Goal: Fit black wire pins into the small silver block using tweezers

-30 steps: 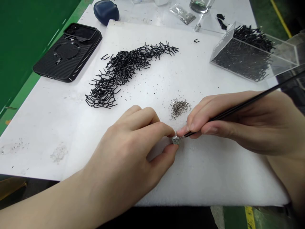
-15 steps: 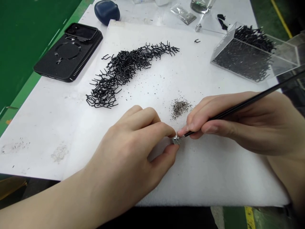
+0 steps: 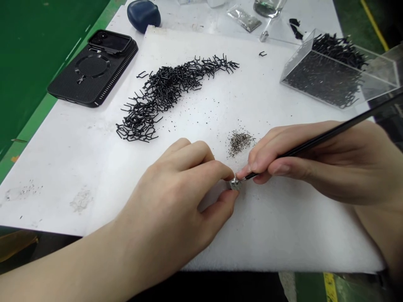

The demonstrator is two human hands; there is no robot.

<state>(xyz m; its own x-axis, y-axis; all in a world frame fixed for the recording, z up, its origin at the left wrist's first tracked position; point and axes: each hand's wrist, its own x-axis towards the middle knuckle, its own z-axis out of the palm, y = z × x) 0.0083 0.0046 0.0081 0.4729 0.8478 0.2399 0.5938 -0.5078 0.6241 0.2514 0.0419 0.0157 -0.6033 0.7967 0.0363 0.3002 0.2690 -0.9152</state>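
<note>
My left hand (image 3: 176, 197) pinches a small silver metal piece (image 3: 234, 183) between thumb and forefinger on the white foam sheet (image 3: 277, 226). In my right hand (image 3: 327, 161) I grip a thin black rod-like tool (image 3: 330, 133), and its tip touches that metal piece. Just behind the fingertips lies a small heap of tiny grey metal bits (image 3: 239, 140). Farther back on the foam sheet spreads a long pile of black bent wire clips (image 3: 166, 94).
A clear plastic box (image 3: 333, 71) with several black clips lies at the back right. A black phone in a case (image 3: 94, 69) rests at the back left, with a dark blue pouch (image 3: 143, 13) behind it. Small bags and a glass stand at the far edge.
The hands keep the same hold. The view has shifted slightly, so everything sits a little to the right in the picture.
</note>
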